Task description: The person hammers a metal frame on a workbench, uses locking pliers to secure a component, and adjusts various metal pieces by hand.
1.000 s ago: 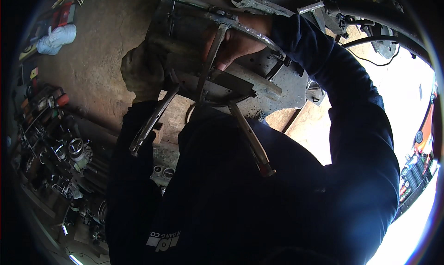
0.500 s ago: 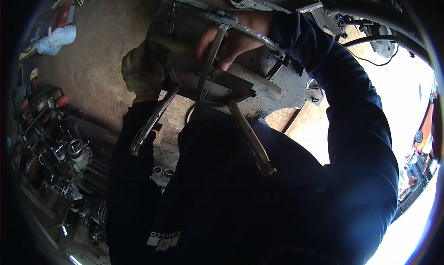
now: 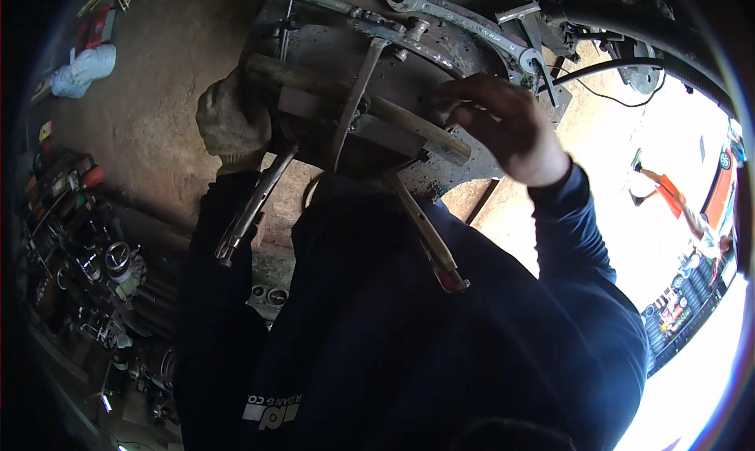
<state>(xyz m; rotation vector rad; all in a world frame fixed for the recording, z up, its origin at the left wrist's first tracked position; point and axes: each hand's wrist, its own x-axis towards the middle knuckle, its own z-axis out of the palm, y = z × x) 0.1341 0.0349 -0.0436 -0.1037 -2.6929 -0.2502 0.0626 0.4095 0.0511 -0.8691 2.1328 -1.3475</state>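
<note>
A welded metal frame [image 3: 355, 105] with a curved bar and several legs lies over the steel worktop in front of me. Two of its legs reach back toward my body. Under its middle strut runs a long brownish bar [image 3: 429, 133], with a flat metal plate [image 3: 393, 134] alongside. My gloved left hand [image 3: 234, 121] is curled at the left edge of the worktop, by the bar's left end; what its fingers close on is hidden. My bare right hand [image 3: 507, 125] hovers beside the bar's right end, fingers bent and apart, with nothing visible in them.
A large open-ended wrench [image 3: 472, 22] and a T-shaped metal tool [image 3: 535, 46] lie at the far right of the worktop [image 3: 330, 46]. A thick dark hose [image 3: 637, 34] runs beyond. Machinery with a handwheel [image 3: 118, 254] stands left. Another person [image 3: 684, 199] is outside at right.
My right hand has come out from under the curved bar and moved right and nearer, uncovering a small bolt-like fitting on the bar and the wrench. The left hand stays almost in place.
</note>
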